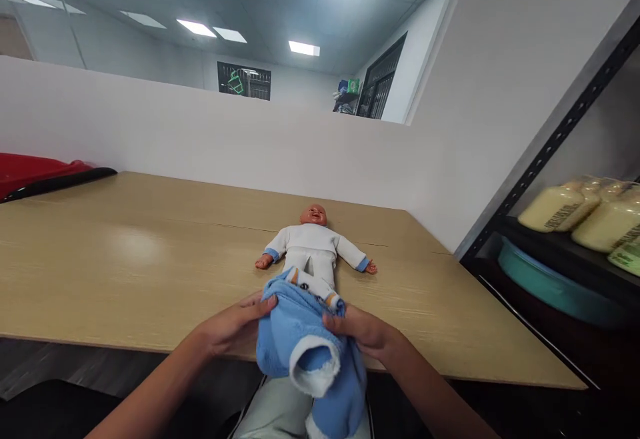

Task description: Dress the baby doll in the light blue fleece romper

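Observation:
A small blue doll garment (293, 322) with white cuffs hangs between my hands at the table's front edge. My left hand (240, 322) grips its left side, thumb on top. On the other side my right hand (360, 327) pinches the fabric, with most fingers hidden behind it. One round white-trimmed opening faces me; a white part with orange and dark details shows at the far end. Just beyond lies a baby doll (313, 239) on its back, arms spread, in a white top with blue cuffs and white trousers. The garment covers the doll's lower legs from view.
The wooden table (150, 279) meets a white wall with a window above it. At the far left lies a red item (40, 171) with a black edge. A dark shelf on the right holds cream-coloured bottles (560, 207) and a teal basin (555, 285).

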Tool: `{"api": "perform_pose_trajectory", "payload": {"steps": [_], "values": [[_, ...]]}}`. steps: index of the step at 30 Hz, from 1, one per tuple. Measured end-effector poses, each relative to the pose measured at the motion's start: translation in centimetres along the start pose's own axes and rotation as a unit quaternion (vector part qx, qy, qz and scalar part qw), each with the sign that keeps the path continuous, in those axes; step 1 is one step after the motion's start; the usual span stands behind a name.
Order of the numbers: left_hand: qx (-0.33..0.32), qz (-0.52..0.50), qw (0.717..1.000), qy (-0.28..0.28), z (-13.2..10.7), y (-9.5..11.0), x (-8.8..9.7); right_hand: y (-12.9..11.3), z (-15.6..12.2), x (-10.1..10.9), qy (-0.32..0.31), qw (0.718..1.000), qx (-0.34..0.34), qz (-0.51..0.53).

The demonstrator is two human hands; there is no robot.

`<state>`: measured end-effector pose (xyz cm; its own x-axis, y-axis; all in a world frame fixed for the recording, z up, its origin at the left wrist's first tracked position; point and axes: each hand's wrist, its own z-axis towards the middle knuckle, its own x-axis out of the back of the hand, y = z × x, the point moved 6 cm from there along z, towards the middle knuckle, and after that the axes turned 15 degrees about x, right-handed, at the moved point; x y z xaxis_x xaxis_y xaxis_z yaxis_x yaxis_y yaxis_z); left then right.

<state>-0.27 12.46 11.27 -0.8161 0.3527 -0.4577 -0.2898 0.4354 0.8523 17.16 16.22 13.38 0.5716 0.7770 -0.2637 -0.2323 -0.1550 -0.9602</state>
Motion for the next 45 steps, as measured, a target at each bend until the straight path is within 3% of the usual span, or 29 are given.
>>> {"api": "perform_pose_trajectory", "payload": {"steps": [2, 4, 7, 10, 15, 19, 22, 24, 27, 32, 35, 39, 42, 45], "values": [[0.019, -0.016, 1.000, -0.013, -0.1, -1.0, -0.6, 0.4, -0.6, -0.1, -0.033, 0.999, -0.001, 0.015], [0.038, -0.010, 0.999, -0.014, -0.3, -1.9, -1.0, 0.7, -0.8, -0.3, -0.026, 0.999, 0.018, 0.041], [0.033, 0.004, 0.999, -0.018, -0.6, -2.7, -1.4, 1.4, -0.8, -0.5, 0.047, 0.995, 0.053, 0.073], [0.003, 0.015, 0.999, -0.040, -0.8, -3.0, -2.3, 3.2, -0.9, -1.3, 0.101, 0.991, 0.009, 0.088], [-0.006, -0.089, 0.996, 0.015, -0.9, -4.1, -2.6, 5.3, -2.1, -1.7, 0.172, 0.981, -0.042, 0.085], [0.032, -0.104, 0.994, 0.018, -1.4, -5.5, -2.9, 4.3, -2.6, -2.6, 0.111, 0.990, -0.006, 0.082], [0.040, -0.082, 0.995, 0.026, -2.2, -5.9, -2.8, 3.3, -2.6, -3.2, 0.063, 0.997, 0.026, 0.032], [0.042, -0.058, 0.996, 0.057, -2.8, -5.9, -2.5, 3.0, -2.2, -2.7, 0.095, 0.994, 0.040, -0.040], [0.029, -0.009, 0.990, 0.137, -3.4, -5.4, -1.3, 1.9, -1.1, -2.2, 0.154, 0.964, 0.091, -0.196], [0.015, 0.105, 0.978, 0.182, -3.0, -4.1, -0.2, 0.8, 0.3, -3.4, 0.138, 0.909, 0.142, -0.366], [-0.005, 0.237, 0.938, 0.252, -2.5, -3.1, 0.8, 1.1, 0.4, -3.6, 0.122, 0.879, 0.133, -0.441], [0.034, 0.443, 0.824, 0.351, -1.4, -3.2, 1.8, 2.9, 0.2, -3.0, 0.121, 0.829, 0.065, -0.542], [0.072, 0.546, 0.742, 0.382, -0.3, -3.7, 2.0, 4.3, 0.5, -2.4, 0.111, 0.793, 0.009, -0.598], [0.064, 0.590, 0.702, 0.394, 0.6, -3.7, 2.2, 5.1, 0.8, -1.9, 0.105, 0.789, 0.002, -0.606]]}}
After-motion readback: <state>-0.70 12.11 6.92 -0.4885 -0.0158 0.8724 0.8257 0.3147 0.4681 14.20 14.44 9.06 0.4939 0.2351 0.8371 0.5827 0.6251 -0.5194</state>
